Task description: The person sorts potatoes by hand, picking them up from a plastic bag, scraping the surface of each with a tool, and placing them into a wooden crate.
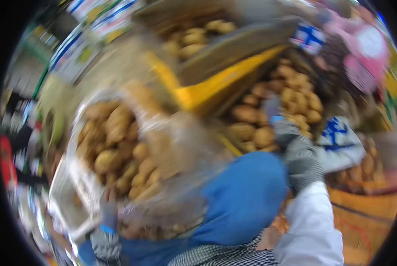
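My left hand, in a grey glove with a blue band, is at the near rim of a clear plastic bag full of potatoes. Its fingertips overlap the bag's edge and the potatoes inside; blur hides how they are bent. The bag stands open beside my blue-clad knee. Farther right, my right hand, gloved the same way under a checked sleeve cover, reaches into a heap of loose potatoes. Potatoes surround it on both sides, and its fingers are smeared by motion.
A worn trough with a yellow edge holds more potatoes behind the bag. A white basket stands at the left. On the right are a white-and-blue sack and an orange surface. A person in pink is at the upper right.
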A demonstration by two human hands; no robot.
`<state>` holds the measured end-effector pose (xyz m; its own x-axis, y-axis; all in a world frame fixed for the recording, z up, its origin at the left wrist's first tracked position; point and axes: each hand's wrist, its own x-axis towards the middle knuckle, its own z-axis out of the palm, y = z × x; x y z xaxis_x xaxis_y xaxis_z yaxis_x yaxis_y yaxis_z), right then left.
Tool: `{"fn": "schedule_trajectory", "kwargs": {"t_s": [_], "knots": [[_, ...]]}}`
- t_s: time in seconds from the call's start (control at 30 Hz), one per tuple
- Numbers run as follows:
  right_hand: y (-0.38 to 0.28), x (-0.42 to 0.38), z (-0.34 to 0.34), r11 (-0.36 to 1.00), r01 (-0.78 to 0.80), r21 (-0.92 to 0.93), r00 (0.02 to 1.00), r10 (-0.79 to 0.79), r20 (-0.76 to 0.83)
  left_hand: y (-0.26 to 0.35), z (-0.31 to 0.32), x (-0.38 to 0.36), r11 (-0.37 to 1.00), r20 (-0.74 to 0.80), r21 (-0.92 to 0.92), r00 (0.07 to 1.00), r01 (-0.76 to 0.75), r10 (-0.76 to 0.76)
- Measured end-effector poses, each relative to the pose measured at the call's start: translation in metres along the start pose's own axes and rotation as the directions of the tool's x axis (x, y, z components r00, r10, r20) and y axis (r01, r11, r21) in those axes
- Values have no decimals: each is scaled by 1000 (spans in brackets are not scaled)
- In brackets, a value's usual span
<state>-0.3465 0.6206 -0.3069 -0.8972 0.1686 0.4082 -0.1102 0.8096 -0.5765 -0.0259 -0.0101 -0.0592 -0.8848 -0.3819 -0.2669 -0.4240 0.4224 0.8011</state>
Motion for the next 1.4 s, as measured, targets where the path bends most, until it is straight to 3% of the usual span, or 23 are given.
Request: {"fn": "schedule_trajectory", "kwargs": {"t_s": [0.03, 0.07, 0.1, 0.13, 0.17, 0.23, 0.3, 0.43, 0.5, 0.57, 0.63, 0.7, 0.77, 0.8, 0.83, 0.9, 0.93, 1.0, 1.03, 1.1, 1.23, 1.33, 1.4], "knots": [[-27, 2, -25, 977, -115, 182, 992, 103, 77, -39, -26, 6, 903, 22, 357, 969, -239, 248], [-45, 6, -45, 906, -228, 356, 971, 183, 155, -16, -37, -1, 710, 109, 629, 940, -317, 323], [-51, 15, -67, 817, -320, 480, 946, 247, 209, -26, -49, -1, 749, -41, 643, 969, -162, 245], [-62, 25, -89, 740, -368, 562, 930, 283, 236, -15, -52, 7, 936, -141, 351, 987, -19, 72], [-71, 37, -105, 720, -404, 565, 915, 328, 235, -2, -56, 10, 959, -159, 272, 986, 81, -38], [-87, 64, -133, 672, -470, 572, 879, 416, 233, -21, -57, 28, 903, -208, 397, 943, -163, 262], [-153, 73, -171, 696, -417, 585, 908, 342, 240, -5, -47, 36, 912, -82, 378, 975, -161, 206], [-282, 77, -222, 705, -142, 695, 942, -119, 313, -5, 7, 61, 698, 269, 590, 914, -406, 305], [-350, 65, -236, 818, -67, 572, 934, -150, 324, 24, 42, 75, 710, 461, 643, 885, -287, -60], [-409, 43, -246, 874, 1, 485, 898, -215, 385, -53, 106, 114, 673, 524, 589, 846, -447, 103], [-462, 13, -250, 865, 29, 501, 865, -272, 420, -63, 125, 123, 697, 515, 534, 838, -479, 180], [-508, -16, -250, 822, -21, 570, 853, -283, 439, -10, 94, 95, 788, 453, 478, 877, -388, 157], [-537, -39, -245, 792, -107, 602, 823, -269, 500, 17, 73, 80, 994, 539, 55, 841, -92, 48], [-541, -51, -233, 785, -141, 603, 811, -258, 525, 29, 61, 76, 984, 592, -153, 806, 92, 17], [-536, -62, -213, 765, -193, 615, 782, -259, 567, 37, 49, 72, 901, 652, -329, 758, 284, -1], [-525, -82, -177, 723, -382, 575, 674, -207, 709, 52, 26, 59, 543, 758, -552, 652, 633, 10], [-518, -93, -158, 685, -465, 561, 610, -212, 764, 60, 15, 47, 556, 727, -603, 681, 572, 88], [-521, -114, -140, 767, -371, 523, 542, -278, 793, 73, 0, 19, 567, 661, -691, 711, 449, 242], [-525, -121, -136, 806, -311, 503, 510, -305, 804, 75, -3, 9, 655, 613, -683, 740, 323, 275], [-537, -128, -128, 653, -535, 535, 403, -360, 842, 81, -5, -6, 778, 516, -626, 775, 50, 365], [-540, -128, -125, 455, -730, 511, 354, -388, 851, 86, -4, -25, 729, 404, -675, 883, 111, 239], [-535, -124, -116, 530, -650, 545, 385, -388, 837, 90, -7, -35, 788, 262, -614, 931, -45, 256], [-541, -126, -120, 495, -688, 530, 342, -424, 839, 85, -9, -32, 774, 257, -628, 918, -80, 303]]}}
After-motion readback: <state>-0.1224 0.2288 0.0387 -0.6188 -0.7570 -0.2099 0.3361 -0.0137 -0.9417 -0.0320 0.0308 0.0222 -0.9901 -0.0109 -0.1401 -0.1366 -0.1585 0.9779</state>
